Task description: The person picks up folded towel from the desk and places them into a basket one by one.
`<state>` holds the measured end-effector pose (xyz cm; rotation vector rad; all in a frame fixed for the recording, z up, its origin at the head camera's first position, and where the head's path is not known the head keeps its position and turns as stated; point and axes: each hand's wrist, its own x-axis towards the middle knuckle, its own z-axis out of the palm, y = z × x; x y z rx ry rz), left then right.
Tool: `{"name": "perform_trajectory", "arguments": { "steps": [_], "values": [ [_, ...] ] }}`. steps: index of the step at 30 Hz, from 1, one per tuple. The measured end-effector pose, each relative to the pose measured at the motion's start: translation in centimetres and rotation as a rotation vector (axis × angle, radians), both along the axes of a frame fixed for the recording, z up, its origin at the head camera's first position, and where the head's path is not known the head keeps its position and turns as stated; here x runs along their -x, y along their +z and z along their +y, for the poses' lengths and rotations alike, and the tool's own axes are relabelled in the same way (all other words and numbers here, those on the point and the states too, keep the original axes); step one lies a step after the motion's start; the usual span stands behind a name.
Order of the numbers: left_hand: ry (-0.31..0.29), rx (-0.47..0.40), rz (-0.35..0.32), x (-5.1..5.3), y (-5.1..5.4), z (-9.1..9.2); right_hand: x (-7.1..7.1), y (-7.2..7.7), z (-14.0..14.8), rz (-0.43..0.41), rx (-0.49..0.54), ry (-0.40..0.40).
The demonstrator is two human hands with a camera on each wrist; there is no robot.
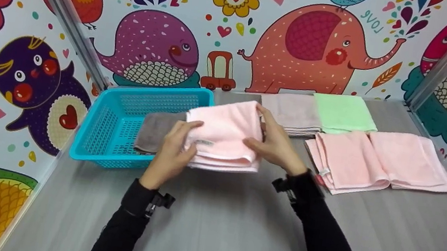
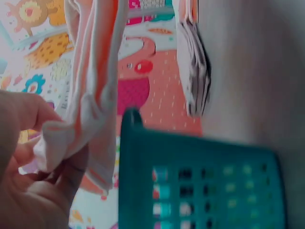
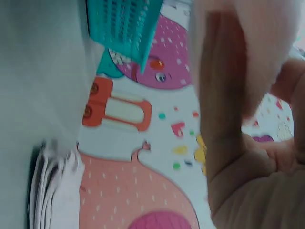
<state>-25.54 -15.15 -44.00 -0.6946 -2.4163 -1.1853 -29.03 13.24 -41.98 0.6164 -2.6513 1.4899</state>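
Note:
A folded pink towel (image 1: pixel 223 127) is held up over the table, partly in front of the basket's right end. My left hand (image 1: pixel 171 151) grips its left edge; in the left wrist view, the fingers and thumb (image 2: pixel 35 112) pinch a soft fold of the towel (image 2: pixel 97 90). On the opposite edge, my right hand (image 1: pixel 280 144) holds the cloth between thumb and fingers, as the right wrist view also shows the towel (image 3: pixel 269 43) in its grasp. Behind the left hand, a grey towel (image 1: pixel 155 131) lies inside the blue plastic basket (image 1: pixel 111 161).
Toward the back lie a folded pale greyish-pink towel (image 1: pixel 289 110) and a light green towel (image 1: pixel 345 112). Folded pink towels (image 1: pixel 343 160) lie side by side on the right of the grey table (image 1: pixel 213 229). Walls with cartoon animals (image 1: pixel 312 55) border the table at the back and sides.

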Motion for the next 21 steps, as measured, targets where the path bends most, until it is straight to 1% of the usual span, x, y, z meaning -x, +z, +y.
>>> {"name": "perform_trajectory", "arguments": {
  "steps": [3,5,8,10,12,14,16,19,21],
  "values": [
    [0.096,0.001,0.017,0.6,0.4,-2.1,1.2,0.2,-2.8,0.019,-0.002,0.036],
    [0.164,-0.001,0.014,1.0,0.6,-3.4,1.9,0.6,-4.6,0.010,-0.016,0.058],
    [0.252,-0.010,-0.013,1.4,0.9,-5.0,2.8,1.1,-6.9,0.000,-0.021,0.077],
    [0.296,-0.018,-0.038,1.6,0.9,-5.8,3.4,1.3,-8.3,0.001,-0.018,0.075],
    [0.341,-0.015,-0.049,1.8,0.9,-6.6,3.9,1.3,-9.5,0.005,-0.018,0.070],
    [0.377,-0.012,-0.052,2.0,0.7,-7.3,4.3,1.1,-10.7,0.006,-0.032,0.070],
    [0.407,0.000,-0.052,2.2,0.5,-7.8,4.7,0.7,-11.7,0.004,-0.070,0.075],
    [0.429,0.027,-0.078,2.4,-0.1,-8.5,5.2,-0.2,-13.1,0.010,-0.169,0.057],
    [0.439,0.063,-0.107,2.5,-0.6,-8.7,5.5,-1.0,-13.7,0.014,-0.242,0.029]
  ]
}}
